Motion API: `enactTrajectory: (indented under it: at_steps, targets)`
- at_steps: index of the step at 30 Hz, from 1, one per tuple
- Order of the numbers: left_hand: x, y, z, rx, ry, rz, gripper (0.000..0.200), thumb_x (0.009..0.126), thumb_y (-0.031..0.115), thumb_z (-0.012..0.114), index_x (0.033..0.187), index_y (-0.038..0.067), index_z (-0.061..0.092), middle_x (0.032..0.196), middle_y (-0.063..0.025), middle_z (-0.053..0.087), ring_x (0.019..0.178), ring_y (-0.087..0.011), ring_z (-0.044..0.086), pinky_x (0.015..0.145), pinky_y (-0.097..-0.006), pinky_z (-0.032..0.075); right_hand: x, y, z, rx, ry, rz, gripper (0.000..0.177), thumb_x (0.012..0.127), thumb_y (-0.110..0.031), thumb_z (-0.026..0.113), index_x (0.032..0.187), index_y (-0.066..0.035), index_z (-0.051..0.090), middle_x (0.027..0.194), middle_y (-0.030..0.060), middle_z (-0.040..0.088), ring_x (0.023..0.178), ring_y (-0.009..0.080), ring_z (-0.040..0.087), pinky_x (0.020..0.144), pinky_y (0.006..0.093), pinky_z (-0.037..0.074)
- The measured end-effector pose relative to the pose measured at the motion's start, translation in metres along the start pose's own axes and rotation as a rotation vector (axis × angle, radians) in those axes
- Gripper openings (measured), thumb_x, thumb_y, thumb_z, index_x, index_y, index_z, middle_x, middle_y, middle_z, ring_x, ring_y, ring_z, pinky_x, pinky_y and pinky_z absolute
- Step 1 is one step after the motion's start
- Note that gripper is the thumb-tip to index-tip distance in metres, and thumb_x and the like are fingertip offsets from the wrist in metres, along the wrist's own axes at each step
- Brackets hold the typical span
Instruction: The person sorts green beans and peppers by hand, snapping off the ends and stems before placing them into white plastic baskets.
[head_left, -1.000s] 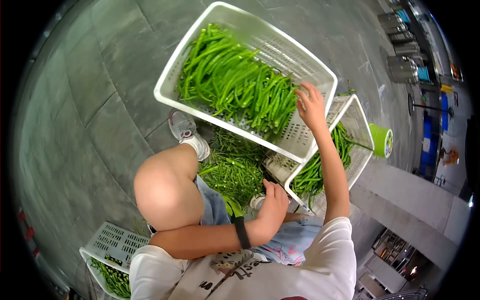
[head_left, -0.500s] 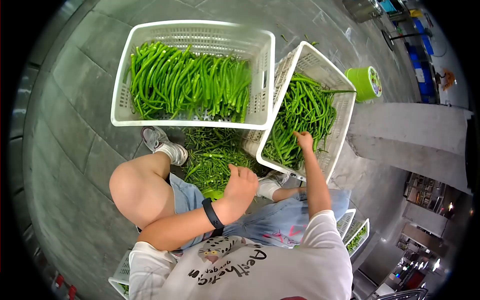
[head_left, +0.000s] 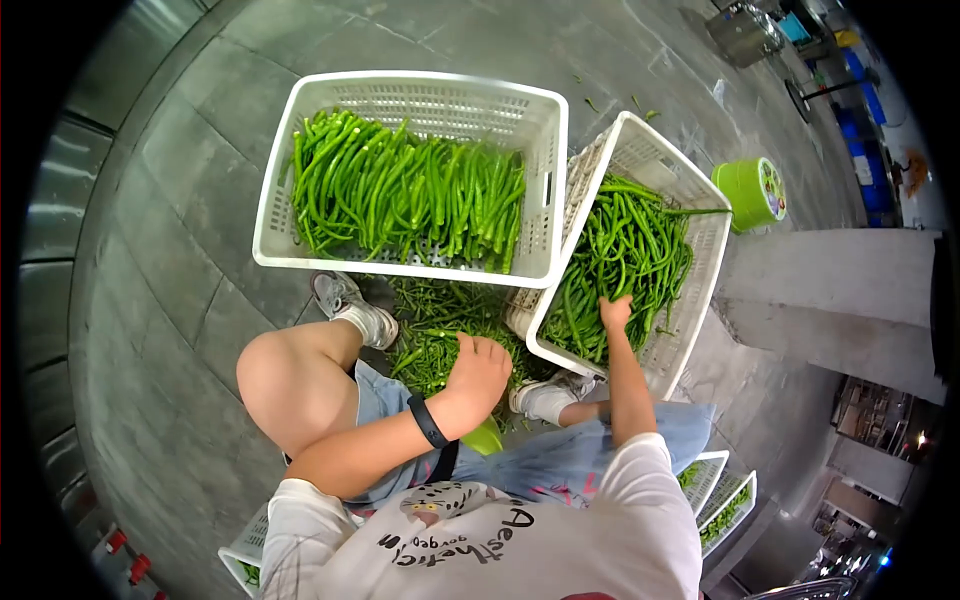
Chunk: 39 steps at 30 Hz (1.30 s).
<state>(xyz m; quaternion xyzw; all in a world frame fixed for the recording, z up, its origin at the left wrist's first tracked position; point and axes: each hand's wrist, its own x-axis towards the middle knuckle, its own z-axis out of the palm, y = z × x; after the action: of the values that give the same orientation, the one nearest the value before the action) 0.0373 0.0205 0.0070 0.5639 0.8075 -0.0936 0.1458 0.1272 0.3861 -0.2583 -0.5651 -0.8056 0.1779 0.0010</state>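
Long green chili peppers point(head_left: 630, 240) lie tangled in the tilted white basket point(head_left: 693, 335) on my right. My right hand point(head_left: 616, 315) reaches into this basket, its fingers closed on a chili pepper among the heap; their tips are partly hidden. My left hand point(head_left: 476, 382), a dark band on its wrist, hangs above a pile of green trimmings point(head_left: 425, 355) between my feet. Its fingers are curled in, and what they hold, if anything, is hidden from me. Straight ahead, the other white basket point(head_left: 410, 272) holds green chili peppers laid side by side in a row.
A green bucket point(head_left: 752, 193) stands beyond the right basket, near a pale raised block point(head_left: 830, 300). More white baskets point(head_left: 728, 510) with green contents are at my right side, and another point(head_left: 240, 560) is behind my left. Grey tiles point(head_left: 190, 240) cover the floor.
The whole view has shifted, so the baskets appear lower and farther right. My right hand has moved slightly left within the basket and its fingers have drawn in. The left hand stays over the pile.
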Motion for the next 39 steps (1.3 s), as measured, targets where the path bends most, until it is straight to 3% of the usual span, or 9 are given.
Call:
enactTrajectory:
  at_steps: [4,9,14,18,20,24,31,34,39]
  targets:
    - [-0.002,0.003,0.0,-0.027,0.065,0.008,0.046,0.08,0.023,0.059,0.121,0.003,0.052,0.108,-0.0128,0.056,0.1,-0.0283,0.052,0.089,-0.0501,0.038,-0.005,0.015,-0.02,0.806,-0.49,0.23,0.014,0.078,-0.005,0.062,0.087,0.004,0.058,0.065,0.0115,0.061,0.057,0.0207,0.058,0.056,0.0329,0.046]
    - [-0.005,-0.003,-0.009,-0.156,0.13,0.061,0.037,0.081,0.032,0.063,0.105,0.004,0.057,0.095,-0.0111,0.059,0.092,-0.0272,0.057,0.08,-0.0427,0.043,-0.026,-0.055,-0.132,1.081,-0.284,0.076,0.024,0.086,-0.017,0.062,0.068,-0.005,0.052,0.053,0.0043,0.05,0.052,0.0177,0.052,0.054,0.0312,0.045]
    - [0.016,0.0,-0.042,-1.21,-0.071,0.257,0.049,0.092,0.042,0.051,0.114,-0.002,0.055,0.105,-0.0204,0.063,0.089,-0.0313,0.064,0.075,-0.0405,0.053,-0.115,-0.134,-0.244,1.466,0.091,-0.395,0.012,0.091,-0.014,0.058,0.092,-0.005,0.051,0.075,0.0034,0.054,0.069,0.0112,0.051,0.07,0.025,0.044]
    - [0.035,0.013,-0.04,-2.712,-0.376,0.02,0.07,0.093,0.057,0.037,0.131,-0.002,0.035,0.115,-0.0184,0.06,0.106,-0.0277,0.059,0.093,-0.0424,0.048,-0.214,-0.177,-0.25,1.205,0.221,-1.044,0.018,0.085,-0.006,0.061,0.087,-0.007,0.043,0.081,0.0049,0.051,0.082,0.0186,0.05,0.084,0.0387,0.043]
    - [0.043,0.005,-0.025,-2.832,-0.207,0.284,0.064,0.093,0.057,0.037,0.125,0.001,0.04,0.116,-0.0174,0.058,0.108,-0.0273,0.058,0.092,-0.0403,0.049,-0.232,-0.18,-0.231,1.007,0.175,-1.503,0.03,0.075,-0.014,0.075,0.082,-0.007,0.047,0.084,0.0066,0.056,0.077,0.0224,0.053,0.081,0.0414,0.046]
    - [0.025,-0.021,-0.05,-2.717,-0.022,0.04,0.033,0.093,0.032,0.055,0.112,0.005,0.054,0.099,-0.0091,0.061,0.098,-0.0244,0.061,0.084,-0.036,0.052,-0.26,-0.182,-0.228,0.401,0.1,-1.738,0.04,0.063,0.0,0.072,0.099,-0.004,0.058,0.11,0.0127,0.056,0.107,0.0317,0.054,0.094,0.0454,0.043]
    - [0.014,-0.045,-0.055,-2.384,0.296,0.068,0.051,0.091,0.013,0.052,0.138,0.012,0.031,0.105,-0.0097,0.058,0.085,-0.0221,0.062,0.076,-0.0338,0.052,-0.261,-0.168,-0.257,0.616,-0.193,-1.403,0.056,0.064,0.016,0.053,0.117,-0.003,0.055,0.116,0.0157,0.05,0.105,0.0308,0.052,0.09,0.0364,0.045]
    - [0.013,-0.036,-0.047,-2.334,0.123,0.145,0.048,0.09,0.012,0.05,0.135,0.008,0.036,0.096,-0.0088,0.058,0.073,-0.0211,0.06,0.069,-0.0319,0.049,-0.248,-0.167,-0.248,1.289,-0.506,-0.734,0.029,0.086,0.004,0.054,0.114,0.0,0.052,0.099,0.0056,0.053,0.082,0.0125,0.052,0.069,0.0247,0.047]
    - [0.017,-0.011,-0.037,-2.065,-0.096,0.247,0.03,0.097,0.021,0.045,0.122,0.004,0.043,0.087,-0.0078,0.059,0.069,-0.0164,0.059,0.061,-0.0283,0.047,-0.211,-0.156,-0.231,1.215,-0.932,-0.495,0.013,0.092,-0.012,0.055,0.102,-0.004,0.054,0.071,-0.0038,0.052,0.057,0.0037,0.042,0.052,0.0188,0.034]
